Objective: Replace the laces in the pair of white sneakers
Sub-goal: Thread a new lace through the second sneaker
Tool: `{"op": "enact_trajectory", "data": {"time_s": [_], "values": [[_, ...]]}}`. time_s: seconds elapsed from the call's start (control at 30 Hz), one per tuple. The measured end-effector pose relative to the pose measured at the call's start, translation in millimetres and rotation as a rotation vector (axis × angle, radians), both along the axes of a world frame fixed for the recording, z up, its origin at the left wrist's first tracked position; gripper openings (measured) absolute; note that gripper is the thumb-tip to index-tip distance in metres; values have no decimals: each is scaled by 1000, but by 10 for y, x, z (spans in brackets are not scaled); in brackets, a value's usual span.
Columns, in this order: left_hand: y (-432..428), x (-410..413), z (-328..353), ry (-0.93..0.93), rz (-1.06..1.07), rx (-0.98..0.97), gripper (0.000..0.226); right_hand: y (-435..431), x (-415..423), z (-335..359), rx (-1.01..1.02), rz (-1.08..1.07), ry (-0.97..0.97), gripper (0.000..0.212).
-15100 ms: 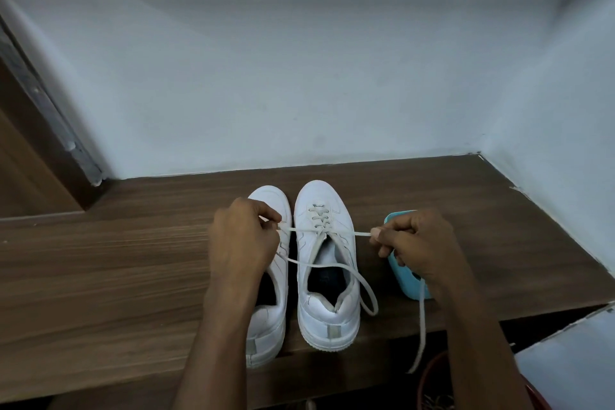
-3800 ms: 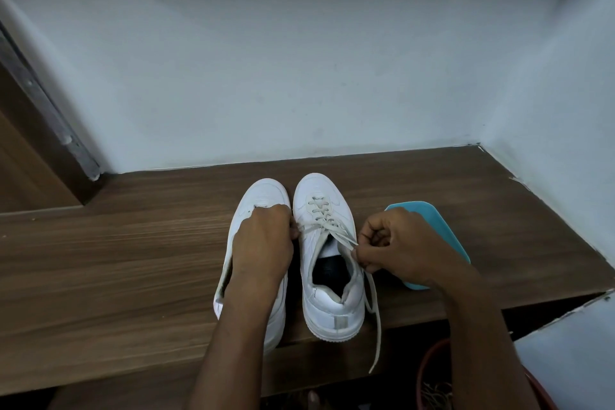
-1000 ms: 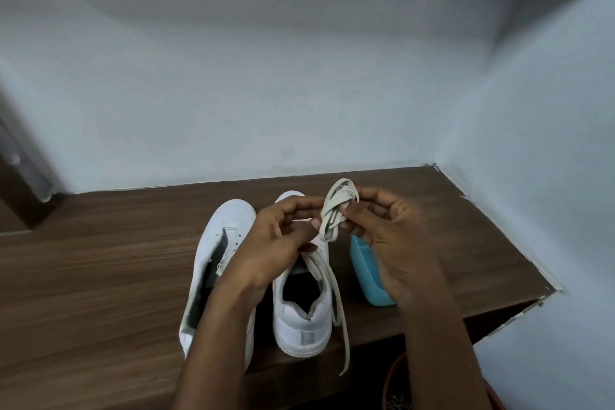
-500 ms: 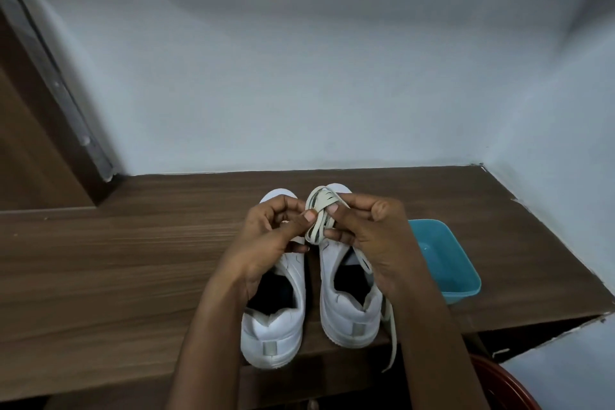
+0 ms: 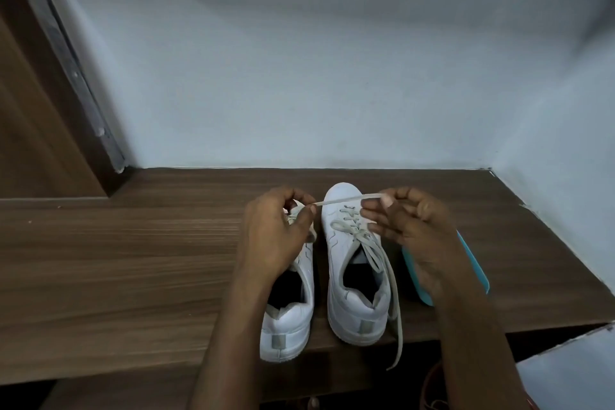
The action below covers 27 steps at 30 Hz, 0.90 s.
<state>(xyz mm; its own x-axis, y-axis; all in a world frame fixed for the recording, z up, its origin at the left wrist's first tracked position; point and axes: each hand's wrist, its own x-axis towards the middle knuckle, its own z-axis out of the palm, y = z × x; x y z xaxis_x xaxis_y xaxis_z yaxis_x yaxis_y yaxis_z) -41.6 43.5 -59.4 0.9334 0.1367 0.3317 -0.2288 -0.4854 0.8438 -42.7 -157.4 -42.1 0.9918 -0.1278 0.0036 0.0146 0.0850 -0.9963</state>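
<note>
1. I see the loose lace (image 5: 346, 199) drawn nearly straight between the two hands, raised above the toe of the sneaker that lies between them.
2. The left hand (image 5: 274, 236) pinches one end of it between thumb and forefinger. Some lace is bunched at that pinch, and the other fingers are curled in.
3. The right hand (image 5: 416, 233) pinches the other end at its thumb tip, with the remaining fingers loosely bent.
4. The laced sneaker (image 5: 339, 263) stands between the hands, toe toward the wall. Its threaded lace (image 5: 398, 333) trails back past the heel and hangs over the shelf's near edge.
5. The second sneaker (image 5: 293, 319) stands directly under the left hand, just beside the first. The hand hides its eyelets, so I cannot tell how far it is laced.
6. A blue tray (image 5: 474, 263) lies beneath the right hand and wrist, mostly covered.
7. Both sneakers and the tray rest on the wooden shelf (image 5: 133, 260). A pale wall (image 5: 316, 76) rises beyond the hands.
</note>
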Motion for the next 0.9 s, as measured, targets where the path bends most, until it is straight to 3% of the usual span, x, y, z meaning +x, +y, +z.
{"op": "enact_trajectory", "data": {"time_s": [0.07,0.27,0.37,0.53,0.63,0.77,0.9], "values": [[28,-12,9,-51,7,107,8,-83,24,-26,88,-66,0,15],[142,52,-85,-94,109,341,8,-273,24,19,694,-36,15,15],[130,49,-82,-111,212,375,12,-314,15,9,744,-126,24,20],[66,50,-81,-71,232,353,9,-366,21,-39,550,-191,1,16],[-43,41,-55,-93,62,165,10,-308,22,-59,222,-209,-45,13],[-209,47,-71,-102,-70,83,15,-88,-11,-65,-152,-48,-109,26],[-304,37,-55,-184,-70,155,27,140,-47,-40,-344,117,-243,11]]}}
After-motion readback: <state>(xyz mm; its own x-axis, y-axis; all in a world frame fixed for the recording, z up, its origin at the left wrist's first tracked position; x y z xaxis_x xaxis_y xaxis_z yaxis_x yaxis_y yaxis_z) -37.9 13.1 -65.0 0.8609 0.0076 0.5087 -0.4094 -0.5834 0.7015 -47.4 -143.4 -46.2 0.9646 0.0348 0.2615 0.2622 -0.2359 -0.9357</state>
